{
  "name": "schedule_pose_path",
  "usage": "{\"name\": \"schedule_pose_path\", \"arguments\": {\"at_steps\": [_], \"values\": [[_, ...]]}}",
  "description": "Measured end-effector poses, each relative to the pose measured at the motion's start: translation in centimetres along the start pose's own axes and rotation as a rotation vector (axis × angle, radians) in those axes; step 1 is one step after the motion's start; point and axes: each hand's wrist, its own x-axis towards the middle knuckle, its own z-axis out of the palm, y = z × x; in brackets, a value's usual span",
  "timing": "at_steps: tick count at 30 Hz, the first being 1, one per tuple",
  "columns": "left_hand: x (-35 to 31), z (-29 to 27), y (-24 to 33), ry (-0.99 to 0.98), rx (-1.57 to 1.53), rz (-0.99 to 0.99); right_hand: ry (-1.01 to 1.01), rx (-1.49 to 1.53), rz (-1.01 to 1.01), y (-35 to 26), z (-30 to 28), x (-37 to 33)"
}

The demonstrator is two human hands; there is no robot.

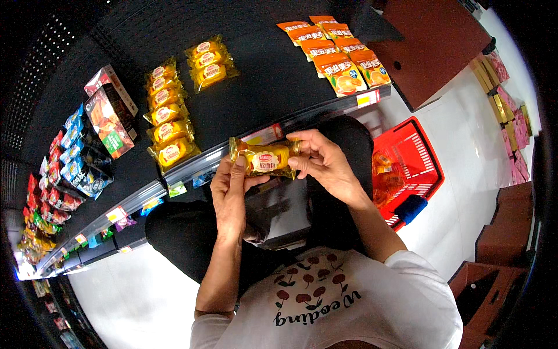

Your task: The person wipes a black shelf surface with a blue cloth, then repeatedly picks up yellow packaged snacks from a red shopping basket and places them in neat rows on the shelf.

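Note:
Between both hands, in front of the shelf edge, I hold a packaged bread roll (268, 161) in a clear yellow wrapper with a pale label facing up. My left hand (228, 185) grips its left end, thumb on top. The fingers of my right hand (325, 161) pinch its right end. Just beyond on the black shelf (250, 75) stands a row of matching packaged bread rolls (167, 110), with a shorter row of the same kind (209, 64) to its right.
Orange snack pouches (343, 68) stand in rows at the shelf's right end. Boxes (110, 119) and bagged snacks (78, 166) fill its left part. A red shopping basket (414, 174) with orange packages inside rests on the floor at my right. Brown cabinets (433, 43) stand beyond it.

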Motion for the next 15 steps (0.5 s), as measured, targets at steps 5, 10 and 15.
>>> {"name": "schedule_pose_path", "arguments": {"at_steps": [5, 10, 15], "values": [[-0.1, -0.4, -0.4, 0.042, 0.010, -0.011, 0.021, 0.023, -0.040, 0.9, 0.1, 0.5], [0.6, -2.4, -1.6, 0.107, 0.397, 0.187, 0.087, 0.008, -0.089, 1.3, 0.1, 1.9], [3.0, -2.0, 1.3, 0.194, 0.622, 0.395, 0.180, -0.146, -0.138, -0.9, -0.1, 5.4]]}}
